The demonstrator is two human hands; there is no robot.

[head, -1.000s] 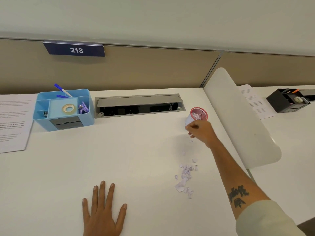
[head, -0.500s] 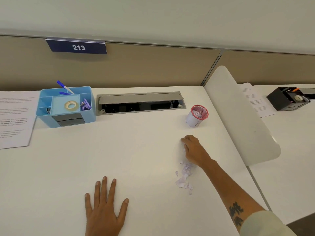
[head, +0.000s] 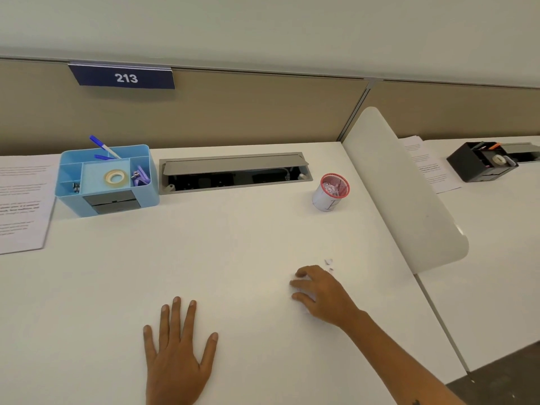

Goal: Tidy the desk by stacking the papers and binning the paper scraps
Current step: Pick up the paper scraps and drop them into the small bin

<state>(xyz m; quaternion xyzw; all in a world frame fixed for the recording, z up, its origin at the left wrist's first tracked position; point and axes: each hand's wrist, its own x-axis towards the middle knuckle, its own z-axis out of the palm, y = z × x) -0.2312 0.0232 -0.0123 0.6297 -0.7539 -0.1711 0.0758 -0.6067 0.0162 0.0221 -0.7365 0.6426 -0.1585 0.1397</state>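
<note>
A small red-rimmed mesh bin (head: 333, 194) lined with white paper stands at the back right of the white desk (head: 233, 252), with paper scraps inside. My right hand (head: 318, 290) rests palm down over the scrap pile, fingers curled on it; most scraps are hidden beneath it. Two loose paper scraps (head: 329, 263) lie just beyond its fingers. My left hand (head: 178, 349) lies flat on the desk, fingers spread, holding nothing. A stack of printed papers (head: 20, 206) lies at the far left edge.
A light blue desk organiser (head: 105, 182) with tape and pens sits at the back left. A grey cable hatch (head: 233, 173) is open behind. A white rounded divider (head: 400, 188) borders the right side; beyond it lie more papers (head: 426, 165) and a black organiser (head: 482, 162).
My right hand left the red bin and came back toward me, landing on the scrap pile and covering it. The left hand stayed flat.
</note>
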